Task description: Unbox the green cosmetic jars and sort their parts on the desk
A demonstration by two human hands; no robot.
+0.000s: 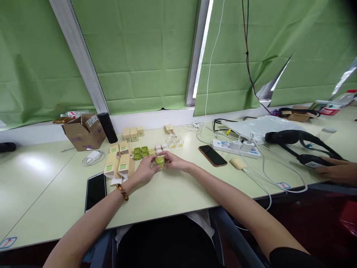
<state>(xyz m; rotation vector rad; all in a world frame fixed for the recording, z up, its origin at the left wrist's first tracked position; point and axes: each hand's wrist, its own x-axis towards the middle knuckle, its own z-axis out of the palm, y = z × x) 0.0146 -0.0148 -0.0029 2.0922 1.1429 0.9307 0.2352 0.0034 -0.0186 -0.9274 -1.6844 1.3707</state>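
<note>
Between the fingertips of my left hand [146, 166] and my right hand [173, 161] is a small container with a green lid [160, 161] and a clear lower part. Both hands are closed on it, just above the table. Beyond my left hand lie several green square cups [141, 152] and small pale yellow pieces [151, 151]. White square pieces [158, 147] sit behind the container. Several clear cups with yellow centres [175, 141] stand farther back. Left of my left hand are opened cream cardboard boxes [124, 163] with green labels.
Closed small boxes [133, 133] stand at the back. Farther left are a brown carton [85, 131], a black cylinder [107, 127] and a phone [96, 190]. On the right are another phone [213, 155], a power strip [236, 147], loose cables and another person's hand [338, 170] at black headphones [302, 147].
</note>
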